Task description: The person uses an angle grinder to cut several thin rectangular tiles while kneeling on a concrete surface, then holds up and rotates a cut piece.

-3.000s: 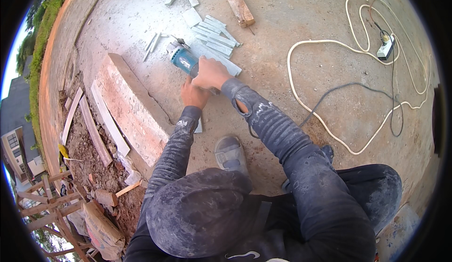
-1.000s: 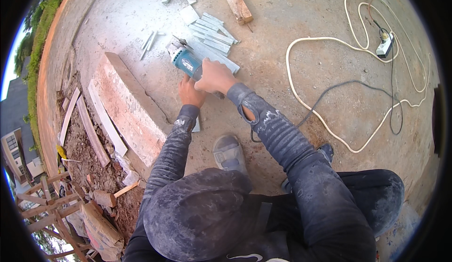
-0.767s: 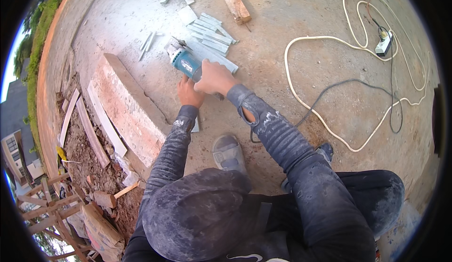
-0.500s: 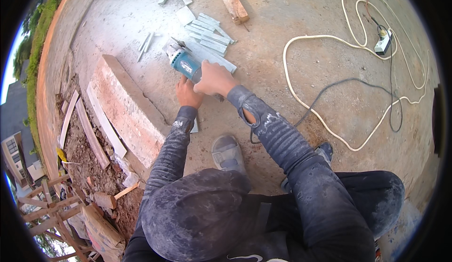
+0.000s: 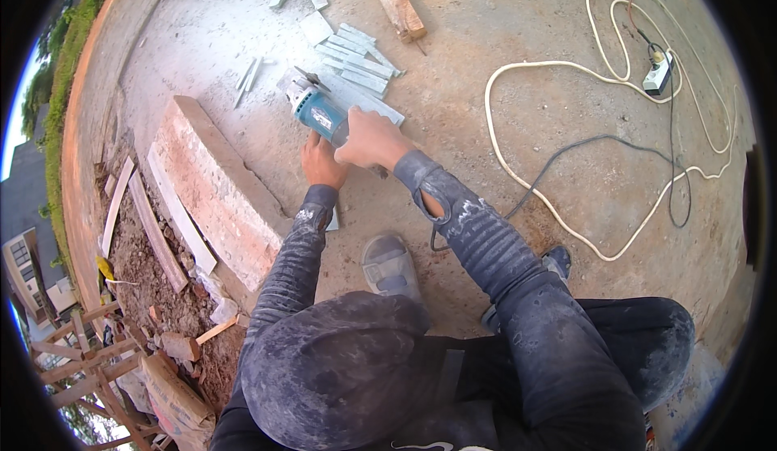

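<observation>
My right hand (image 5: 372, 138) is wrapped round the rear body of a teal angle grinder (image 5: 320, 116). The grinder's metal head and guard point away to the upper left, over dusty ground beside pale grey tile strips (image 5: 356, 61). Close against the right hand, my left hand (image 5: 322, 163) is closed low beside the grinder's body; what its fingers hold is hidden. A wider pale tile piece (image 5: 368, 103) lies just right of the grinder. Under my left wrist the corner of another pale piece (image 5: 333, 219) shows.
A long concrete block (image 5: 212, 184) lies left of my hands. A wooden beam (image 5: 396, 2) lies at the far side. To the right, a cream cable (image 5: 495, 119) loops towards a white power socket block (image 5: 657, 74), with a dark cord (image 5: 599, 138) crossing it. Small offcuts (image 5: 249, 77) lie nearby.
Almost nothing differs. Both hands and the grinder keep their places, with only a very slight shift of the whole view.
</observation>
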`<control>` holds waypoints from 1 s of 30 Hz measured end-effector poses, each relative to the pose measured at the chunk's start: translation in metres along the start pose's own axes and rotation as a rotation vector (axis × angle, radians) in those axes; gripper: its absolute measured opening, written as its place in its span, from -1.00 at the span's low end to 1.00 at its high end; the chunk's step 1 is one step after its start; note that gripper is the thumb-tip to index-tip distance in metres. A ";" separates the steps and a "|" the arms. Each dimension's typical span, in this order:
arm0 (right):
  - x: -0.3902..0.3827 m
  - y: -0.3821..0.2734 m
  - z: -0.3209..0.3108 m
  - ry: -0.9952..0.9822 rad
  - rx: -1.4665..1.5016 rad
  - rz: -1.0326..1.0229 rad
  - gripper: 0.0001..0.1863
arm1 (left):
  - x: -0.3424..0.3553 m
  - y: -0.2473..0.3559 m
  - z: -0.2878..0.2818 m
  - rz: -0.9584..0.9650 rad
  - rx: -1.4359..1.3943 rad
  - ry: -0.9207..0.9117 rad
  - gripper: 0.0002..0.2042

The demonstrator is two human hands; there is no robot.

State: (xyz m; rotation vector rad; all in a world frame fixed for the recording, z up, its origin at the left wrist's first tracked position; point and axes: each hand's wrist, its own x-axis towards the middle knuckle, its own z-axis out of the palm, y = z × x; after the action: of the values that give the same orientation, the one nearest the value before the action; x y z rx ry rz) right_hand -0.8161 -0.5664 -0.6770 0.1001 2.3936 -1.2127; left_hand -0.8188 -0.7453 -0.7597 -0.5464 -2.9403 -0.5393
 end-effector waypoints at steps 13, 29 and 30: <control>-0.005 0.006 0.000 -0.004 0.003 -0.031 -0.16 | 0.000 0.001 0.003 0.022 -0.088 0.071 -0.58; -0.015 0.017 0.005 0.038 0.012 -0.049 -0.32 | -0.001 -0.020 0.014 0.095 -0.067 0.067 -0.65; -0.016 0.017 0.006 0.053 0.019 -0.056 -0.33 | -0.001 -0.022 0.014 0.101 -0.063 0.067 -0.64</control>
State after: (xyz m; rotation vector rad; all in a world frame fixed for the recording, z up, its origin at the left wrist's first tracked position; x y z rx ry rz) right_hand -0.7949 -0.5591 -0.6857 0.0722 2.4459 -1.2740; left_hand -0.8263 -0.7601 -0.7805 -0.6660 -2.8234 -0.6276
